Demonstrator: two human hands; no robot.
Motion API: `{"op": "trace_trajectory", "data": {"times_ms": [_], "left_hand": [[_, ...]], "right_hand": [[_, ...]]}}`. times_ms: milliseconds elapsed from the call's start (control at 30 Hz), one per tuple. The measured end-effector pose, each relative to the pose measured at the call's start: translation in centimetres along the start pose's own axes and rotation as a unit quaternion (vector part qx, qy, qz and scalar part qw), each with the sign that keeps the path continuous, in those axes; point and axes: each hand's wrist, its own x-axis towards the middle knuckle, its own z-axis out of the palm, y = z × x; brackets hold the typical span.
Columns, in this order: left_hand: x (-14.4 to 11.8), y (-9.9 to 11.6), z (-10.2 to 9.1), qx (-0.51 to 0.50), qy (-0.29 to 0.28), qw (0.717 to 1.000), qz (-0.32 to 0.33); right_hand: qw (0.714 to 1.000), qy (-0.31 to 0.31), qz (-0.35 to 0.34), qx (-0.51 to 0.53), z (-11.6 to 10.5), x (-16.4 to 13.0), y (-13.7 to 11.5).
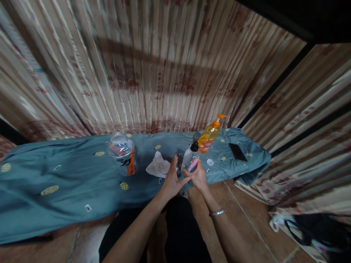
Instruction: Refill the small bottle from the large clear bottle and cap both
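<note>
My right hand [197,176] is wrapped round the lower part of a clear bottle [188,160] with a black cap and a pink patch on its side. Beside it, my left hand [173,180] is open, its fingers stretched and thumb apart, close to the bottle's left side. A crumpled white tissue or cloth [158,165] lies just left of my left hand. Behind the bottle stands an orange pump bottle [208,137] with yellow-orange liquid. Farther left is a large clear plastic jar [122,155] with black lettering and an orange mark.
A blue-green patterned cloth [74,171] covers the long surface before me. On its right part lie a dark phone [237,152] and a small white disc [210,162]. A pleated curtain [153,73] hangs behind. A dark bag [320,230] rests on the tiled floor at lower right.
</note>
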Motion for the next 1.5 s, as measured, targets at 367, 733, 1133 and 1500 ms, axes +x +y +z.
{"op": "trace_trajectory", "data": {"times_ms": [367,733,1133,1500], "left_hand": [[0.0,0.1,-0.3,-0.009,0.009,1.0,-0.003],[-0.2,0.1,-0.9,-0.003,0.008,1.0,0.008],[-0.8,0.0,-2.2,0.015,0.008,1.0,-0.004],[-2.2,-0.3,-3.5,0.016,0.024,0.999,-0.029]], "right_hand": [[0.994,0.102,0.043,-0.008,-1.5,6.9,5.4],[0.986,0.129,0.095,-0.054,-4.4,9.7,8.0],[0.986,0.112,0.104,-0.065,-4.6,9.9,8.2],[0.993,0.093,0.014,-0.072,-4.4,9.7,11.6]]}}
